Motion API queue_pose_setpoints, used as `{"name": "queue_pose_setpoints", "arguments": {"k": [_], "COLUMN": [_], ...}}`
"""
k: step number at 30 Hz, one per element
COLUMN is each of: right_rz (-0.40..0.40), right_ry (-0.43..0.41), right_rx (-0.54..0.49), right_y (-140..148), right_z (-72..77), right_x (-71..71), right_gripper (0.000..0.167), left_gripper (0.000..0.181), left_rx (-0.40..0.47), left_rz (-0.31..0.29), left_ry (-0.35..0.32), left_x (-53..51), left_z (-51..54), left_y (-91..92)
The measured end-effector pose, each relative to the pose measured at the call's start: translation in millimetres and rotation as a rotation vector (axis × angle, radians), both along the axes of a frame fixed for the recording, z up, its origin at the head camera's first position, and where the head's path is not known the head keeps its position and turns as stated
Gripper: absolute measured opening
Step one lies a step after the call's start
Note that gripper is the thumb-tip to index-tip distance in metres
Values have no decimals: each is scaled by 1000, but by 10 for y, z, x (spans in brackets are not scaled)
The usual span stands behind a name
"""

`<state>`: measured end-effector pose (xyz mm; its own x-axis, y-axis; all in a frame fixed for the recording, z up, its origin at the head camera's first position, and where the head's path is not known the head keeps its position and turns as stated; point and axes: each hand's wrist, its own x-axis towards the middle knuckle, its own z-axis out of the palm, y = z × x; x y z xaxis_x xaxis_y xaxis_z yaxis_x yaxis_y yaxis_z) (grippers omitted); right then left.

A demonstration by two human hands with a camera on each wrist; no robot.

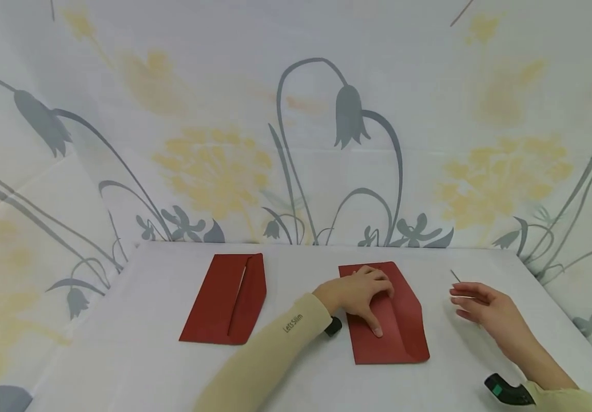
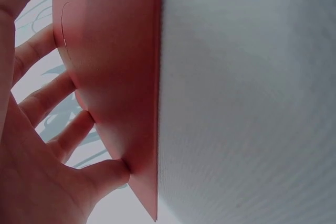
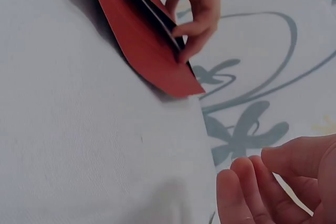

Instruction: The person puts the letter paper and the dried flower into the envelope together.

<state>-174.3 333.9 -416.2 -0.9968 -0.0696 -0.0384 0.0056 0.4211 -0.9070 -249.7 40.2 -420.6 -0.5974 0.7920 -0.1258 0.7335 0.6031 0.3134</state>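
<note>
My left hand (image 1: 360, 292) rests on a red envelope (image 1: 414, 337) with its fingers spread. In the left wrist view the fingertips (image 2: 122, 167) touch the envelope's red face (image 2: 118, 77). The envelope's flap stands unfolded on its right side, and the right wrist view shows the dark slit of its mouth (image 3: 152, 9). To the right of it my right hand (image 1: 491, 317) hovers over the table, thumb and fingers close together. A thin, needle-like stick (image 1: 455, 276) juts from its fingertips; how it is pinched is hidden.
A second red envelope (image 1: 213, 297) lies to the left on the white table (image 1: 131, 355), its flap unfolded to the right. Behind the table hangs a flower-patterned cloth (image 1: 316, 189). A black wrist device (image 1: 507, 391) is on the right wrist.
</note>
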Motion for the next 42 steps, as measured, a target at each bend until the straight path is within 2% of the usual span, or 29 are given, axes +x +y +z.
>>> {"name": "queue_pose_setpoints", "arguments": {"k": [7, 14, 18, 25, 33, 38, 42], "right_rz": [-89, -180, -215, -200, -201, -193, -187], "right_ry": [36, 46, 43, -37, -122, -119, -93], "right_rx": [70, 329, 398, 467, 475, 506, 549], "right_y": [279, 346, 356, 421, 448, 435, 411], "right_z": [-30, -72, -84, -50, -85, -107, -108], "right_x": [-17, -60, -46, -76, -90, -85, -105], "right_gripper": [46, 42, 42, 52, 61, 62, 56], "left_gripper": [71, 71, 71, 71, 71, 73, 72], "left_rx": [15, 32, 32, 31, 28, 23, 26], "left_rz": [24, 25, 25, 17, 14, 16, 11], "left_ry": [14, 25, 25, 30, 27, 13, 13], "left_x": [-7, -51, -52, -36, -2, 16, 21], "left_z": [-34, -27, -30, -22, -47, -55, -51], "left_y": [-2, -51, -53, -20, 3, 5, 14]}}
